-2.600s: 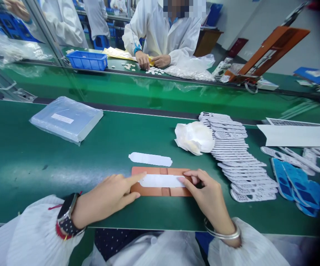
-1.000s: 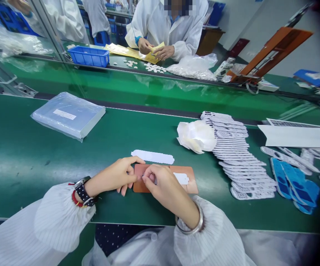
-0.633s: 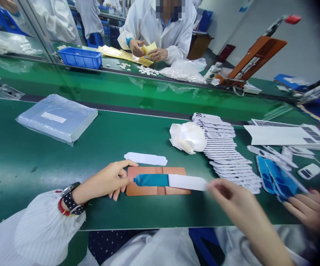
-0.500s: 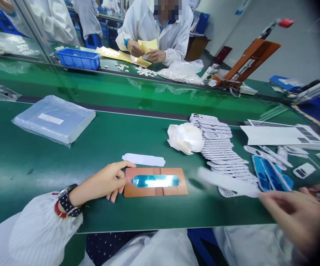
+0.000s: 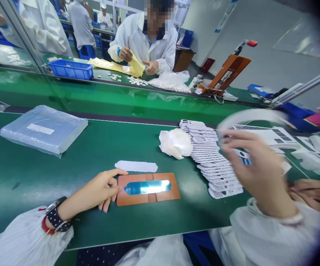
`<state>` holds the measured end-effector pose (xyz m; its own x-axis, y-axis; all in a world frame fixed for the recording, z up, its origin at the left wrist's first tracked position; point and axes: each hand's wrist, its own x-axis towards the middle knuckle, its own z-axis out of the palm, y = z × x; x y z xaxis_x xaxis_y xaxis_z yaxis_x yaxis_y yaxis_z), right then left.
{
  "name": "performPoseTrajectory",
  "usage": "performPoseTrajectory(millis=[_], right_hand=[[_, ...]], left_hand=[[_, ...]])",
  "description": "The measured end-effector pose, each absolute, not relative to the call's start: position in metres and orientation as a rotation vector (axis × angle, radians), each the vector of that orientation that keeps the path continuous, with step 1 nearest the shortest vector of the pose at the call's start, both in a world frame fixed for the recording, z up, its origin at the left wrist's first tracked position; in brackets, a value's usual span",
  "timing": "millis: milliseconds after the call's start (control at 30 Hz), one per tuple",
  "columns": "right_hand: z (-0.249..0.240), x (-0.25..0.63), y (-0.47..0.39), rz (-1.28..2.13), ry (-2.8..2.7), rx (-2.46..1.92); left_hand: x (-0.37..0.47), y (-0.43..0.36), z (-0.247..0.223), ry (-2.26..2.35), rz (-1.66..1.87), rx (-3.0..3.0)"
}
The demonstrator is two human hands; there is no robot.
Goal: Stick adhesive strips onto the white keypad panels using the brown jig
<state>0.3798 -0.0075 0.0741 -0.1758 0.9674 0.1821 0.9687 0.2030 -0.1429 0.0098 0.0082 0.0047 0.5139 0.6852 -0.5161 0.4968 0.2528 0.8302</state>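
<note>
A grey wall (image 5: 248, 33) closes the room at upper right; in front, a green bench (image 5: 99, 144) spans the view, its smooth top catching light at left. Past a bright green band (image 5: 121, 105) runs a second bench (image 5: 105, 78), where a person (image 5: 162, 51) in a white coat handles yellow sheets (image 5: 136, 66); others in white are farther back. On the near bench, a stack (image 5: 210, 159) of white panels fans out right of centre, and a wrapped package (image 5: 45, 129) lies at left. The second bench bears an orange stand (image 5: 226, 74), a blue bin (image 5: 71, 70) and a clear bag (image 5: 171, 79). The right hand (image 5: 255, 159), blurred, is raised beside the stack, thumb and fingers pinching a curved white film (image 5: 251, 114). The left hand (image 5: 101, 188) rests with forefinger stretched, clenching nothing, at the left end of a copper-coloured board (image 5: 165, 196). A co-worker's hand (image 5: 312, 190) shows at the right edge. A glossy blue piece (image 5: 138, 187) lies lengthwise on the board; a white strip (image 5: 136, 166) lies flat just beyond the board's far edge. Crumpled paper (image 5: 176, 143) sits just beside the stack.
</note>
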Motion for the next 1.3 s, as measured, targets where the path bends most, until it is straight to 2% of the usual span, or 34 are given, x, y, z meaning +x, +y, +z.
performPoseTrajectory(millis=[67, 167, 300, 467, 633, 700, 833, 900, 1100, 1300], right_hand=[[0.067, 0.366, 0.019, 0.051, -2.372, -1.57], [0.056, 0.359, 0.043, 0.154, -2.561, -1.41], [0.05, 0.365, 0.049, 0.208, -2.665, -1.42], [0.051, 0.367, 0.06, 0.511, -2.639, -1.474], [0.066, 0.367, 0.077, 0.666, -2.593, -1.519], [0.078, 0.378, 0.083, 0.606, -2.473, -1.559], [0.086, 0.412, 0.104, 0.101, -2.231, -1.882], [0.077, 0.423, 0.117, -0.013, -2.277, -2.018], [0.046, 0.42, 0.15, 0.022, -2.417, -2.142], [0.056, 0.42, 0.159, -0.015, -2.536, -2.212]], left_hand=[[0.01, 0.008, 0.005, 1.133, 0.18, 1.386], [0.011, 0.007, 0.005, 1.139, 0.181, 1.377], [0.011, 0.007, 0.005, 1.146, 0.169, 1.385], [0.01, 0.007, 0.001, 1.147, 0.181, 1.406], [0.01, 0.006, -0.001, 1.158, 0.172, 1.421], [0.011, 0.006, 0.0, 1.17, 0.166, 1.428], [0.013, 0.006, 0.002, 1.176, 0.167, 1.44], [0.013, 0.006, 0.003, 1.173, 0.169, 1.442], [0.012, 0.005, 0.002, 1.19, 0.173, 1.454], [0.012, 0.005, 0.001, 1.17, 0.173, 1.455]])
